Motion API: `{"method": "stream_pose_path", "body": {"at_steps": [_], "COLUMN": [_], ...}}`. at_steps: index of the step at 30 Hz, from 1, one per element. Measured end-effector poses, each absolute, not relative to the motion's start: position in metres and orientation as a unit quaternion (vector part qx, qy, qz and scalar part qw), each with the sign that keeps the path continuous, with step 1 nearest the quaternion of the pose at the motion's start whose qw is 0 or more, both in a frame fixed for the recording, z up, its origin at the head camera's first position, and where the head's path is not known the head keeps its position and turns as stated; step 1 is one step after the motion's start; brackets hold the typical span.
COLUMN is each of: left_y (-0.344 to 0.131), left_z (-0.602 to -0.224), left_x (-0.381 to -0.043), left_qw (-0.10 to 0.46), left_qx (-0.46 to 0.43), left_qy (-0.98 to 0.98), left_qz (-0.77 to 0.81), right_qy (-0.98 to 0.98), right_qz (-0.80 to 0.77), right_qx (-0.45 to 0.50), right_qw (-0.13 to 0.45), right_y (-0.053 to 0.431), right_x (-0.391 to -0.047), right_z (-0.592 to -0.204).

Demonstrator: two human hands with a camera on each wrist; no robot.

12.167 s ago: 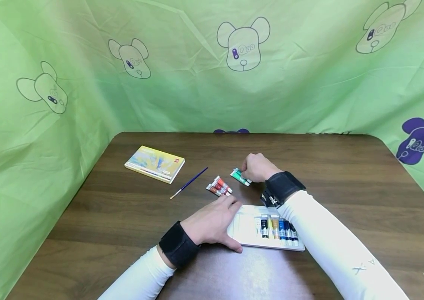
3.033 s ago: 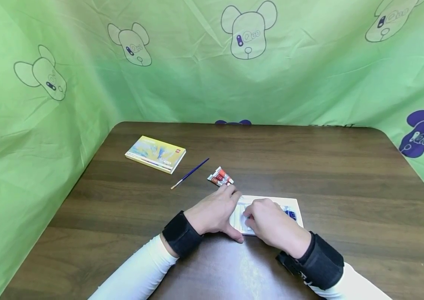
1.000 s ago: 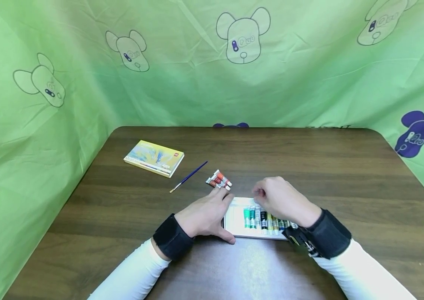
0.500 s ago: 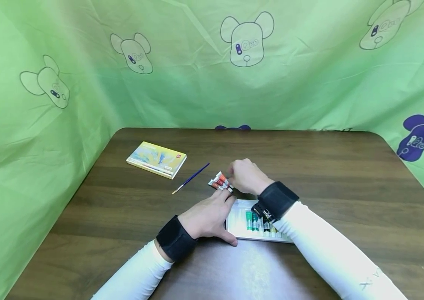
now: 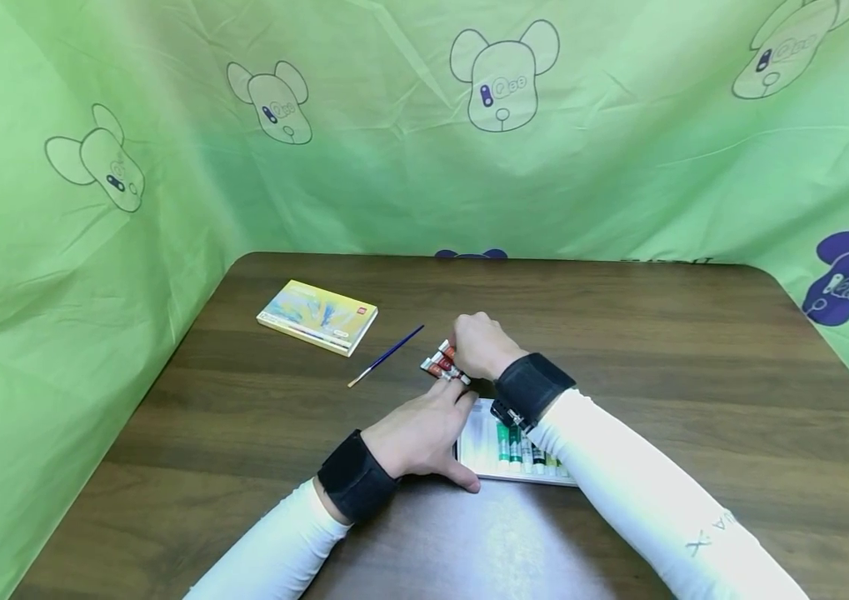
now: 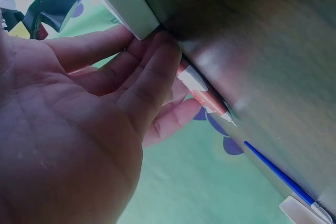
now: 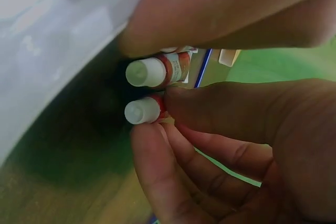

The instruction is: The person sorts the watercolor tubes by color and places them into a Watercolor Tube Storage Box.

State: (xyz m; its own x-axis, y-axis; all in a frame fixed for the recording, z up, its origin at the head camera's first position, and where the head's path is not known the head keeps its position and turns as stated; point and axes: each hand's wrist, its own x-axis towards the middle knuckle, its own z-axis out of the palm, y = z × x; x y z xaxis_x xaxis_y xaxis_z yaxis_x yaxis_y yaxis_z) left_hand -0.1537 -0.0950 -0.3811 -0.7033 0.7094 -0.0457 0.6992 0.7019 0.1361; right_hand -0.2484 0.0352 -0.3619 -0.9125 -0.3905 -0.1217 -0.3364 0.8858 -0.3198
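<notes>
My left hand [image 5: 418,433] grips the left end of a white tray [image 5: 478,442], thumb at the near corner and fingers at the far one. In the left wrist view its curled fingers meet the corner of the tray [image 6: 123,6]. Just beyond the tray lie a few red and orange paint tubes [image 5: 436,367]. My right hand [image 5: 482,346] reaches over them. In the right wrist view its thumb and a finger pinch a red paint tube [image 7: 157,109] near the white cap, beside another capped tube [image 7: 170,69]. The right forearm hides the tray's right part.
Green and other paint tubes [image 5: 510,443] lie in a row in the tray. A blue-handled paintbrush [image 5: 387,356] lies left of the loose tubes. Farther left, a yellow box [image 5: 317,317] rests on the wooden table [image 5: 207,433]. A green curtain [image 5: 364,183] hangs behind the table.
Green tubes that lay on the table now sit in the tray. My right hand has moved from above the tray to the red tubes and pinches one. The left hand keeps its place.
</notes>
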Motion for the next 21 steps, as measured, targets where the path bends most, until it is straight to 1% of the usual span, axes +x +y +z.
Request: {"method": "stream_pose_path", "body": {"at_steps": [10,15,21], "left_y": [-0.0948,-0.0942,-0.0935], "left_z": [-0.3824,-0.3826,-0.3821], "left_x": [-0.1539,-0.1535,-0.1534], "left_qw": [0.042,0.040,0.019], "left_qx": [0.383,0.381,0.391], "left_qy": [0.921,0.922,0.919], "left_qz": [0.055,0.058,0.044], "right_qy": [0.979,0.981,0.982], "right_qz": [-0.112,-0.101,-0.091], "right_qx": [-0.158,-0.152,-0.156], "right_qw": [0.062,0.062,0.061], "right_y": [0.0316,0.0275,0.0268], "right_x": [-0.2506,-0.2513,-0.2524], "right_z": [-0.3608,-0.3617,-0.3631]}}
